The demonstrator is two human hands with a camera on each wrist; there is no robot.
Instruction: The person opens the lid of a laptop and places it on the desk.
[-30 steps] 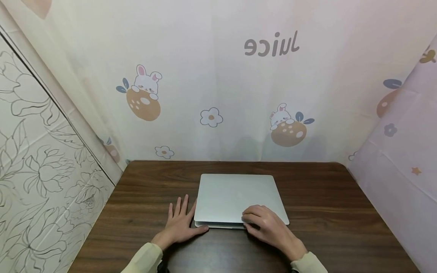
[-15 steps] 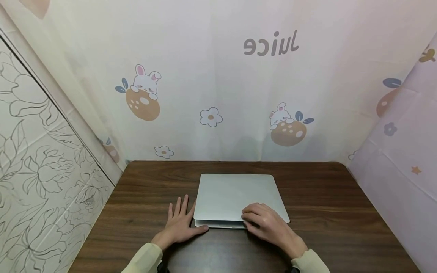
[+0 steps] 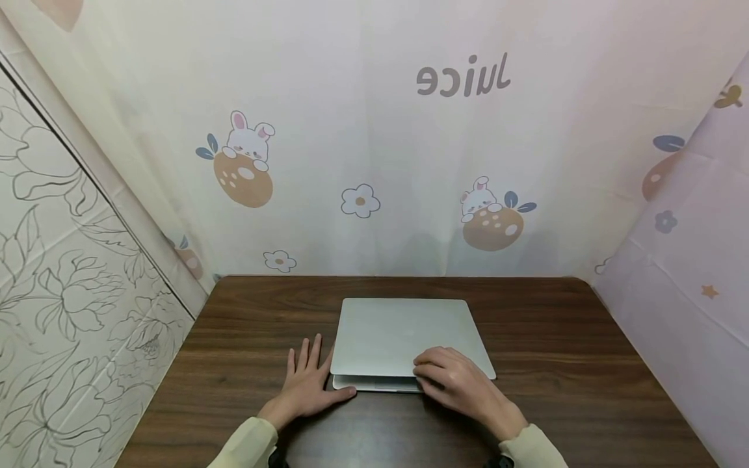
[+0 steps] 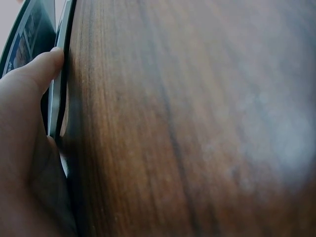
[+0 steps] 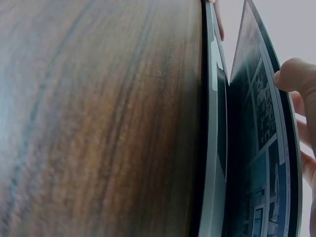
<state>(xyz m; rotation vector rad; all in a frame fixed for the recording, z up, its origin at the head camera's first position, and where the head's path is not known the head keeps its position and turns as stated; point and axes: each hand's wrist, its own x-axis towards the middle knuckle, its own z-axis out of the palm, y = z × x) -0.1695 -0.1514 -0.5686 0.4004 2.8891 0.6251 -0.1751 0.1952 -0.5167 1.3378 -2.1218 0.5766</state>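
Observation:
A silver laptop (image 3: 404,335) lies on the table, its lid raised a narrow gap above the base at the front edge. My right hand (image 3: 456,387) pinches the lid's front edge, thumb underneath and the other fingers on top. In the right wrist view, the laptop screen (image 5: 261,148) is lit behind the gap. My left hand (image 3: 307,383) rests with fingers spread on the table at the laptop's front left corner. Its thumb (image 4: 52,59) touches the front edge of the laptop base (image 4: 58,98).
The dark wooden table (image 3: 556,364) extends on both sides of the laptop. A pale printed curtain (image 3: 363,130) hangs behind the table's back edge. More printed cloth (image 3: 76,273) stands along the left side, and another pale sheet (image 3: 679,312) along the right.
The laptop lid's front edge has risen slightly in my right hand, and the gap above the base has widened. My left hand has stayed in place.

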